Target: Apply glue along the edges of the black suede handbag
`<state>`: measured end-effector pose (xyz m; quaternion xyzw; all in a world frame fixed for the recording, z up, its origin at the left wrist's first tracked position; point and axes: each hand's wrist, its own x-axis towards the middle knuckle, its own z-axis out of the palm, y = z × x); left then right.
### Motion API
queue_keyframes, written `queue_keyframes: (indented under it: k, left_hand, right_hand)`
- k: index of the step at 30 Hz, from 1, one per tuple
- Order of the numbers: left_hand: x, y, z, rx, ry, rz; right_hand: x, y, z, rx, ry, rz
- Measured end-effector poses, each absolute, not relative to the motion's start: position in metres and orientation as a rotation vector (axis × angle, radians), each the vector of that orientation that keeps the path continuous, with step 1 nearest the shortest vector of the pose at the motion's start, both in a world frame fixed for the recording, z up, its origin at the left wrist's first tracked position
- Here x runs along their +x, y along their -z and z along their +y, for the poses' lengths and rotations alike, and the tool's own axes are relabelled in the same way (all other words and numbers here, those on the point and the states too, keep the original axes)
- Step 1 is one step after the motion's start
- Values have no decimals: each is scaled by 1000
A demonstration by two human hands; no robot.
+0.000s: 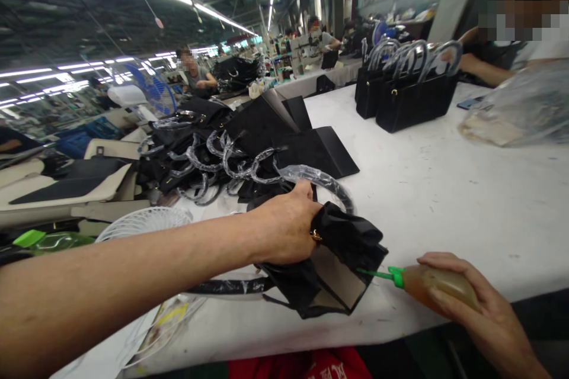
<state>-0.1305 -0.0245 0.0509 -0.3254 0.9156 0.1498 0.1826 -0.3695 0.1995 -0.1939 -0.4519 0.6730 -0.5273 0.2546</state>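
Observation:
My left hand (291, 222) is closed on a black handbag (351, 228), its fingers gripping the dark lining near a gold ring. The bag lies on its side with its mouth toward me, and a tan inner panel shows inside. One plastic-wrapped handle (326, 180) arches behind my hand; another juts out to the left beneath my forearm. In my right hand (480, 302) is a glue bottle (431, 287) of amber liquid with a green cap. Its thin green nozzle points left, and the tip is at the bag's open edge.
Black bags with wrapped handles (200, 154) are heaped at left. Finished-looking bags (418, 95) stand upright at the back right, near a co-worker's arm (484, 68) and a clear plastic bag (524, 106). A white fan (142, 222) and green-capped bottle (53, 241) are at left. The white table (489, 195) extends right.

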Motion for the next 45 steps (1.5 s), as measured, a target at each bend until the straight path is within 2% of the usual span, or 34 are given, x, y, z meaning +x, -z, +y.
queue_keyframes:
  k: [4,8,18,25,34,45]
  left_hand:
    - [-136,-48,-29,-762,-204,2707]
    - [-141,-36,-35,-628,-151,2852]
    - [-158,-39,-38,-776,81,2834]
    - [-163,-32,-45,-831,23,2777]
    - [-169,-31,-46,-872,65,2801]
    - [-158,-33,-38,-925,-58,2756]
  right_hand:
    - [-362,184,197,-1128,1455,1840]
    - [-356,176,201,-982,1501,1879]
    - [-364,198,215,-1241,1427,1897]
    - [-367,196,201,-1170,1493,1954]
    - [-366,192,191,-1369,1494,1924]
    - [-360,179,187,-1547,1426,1770]
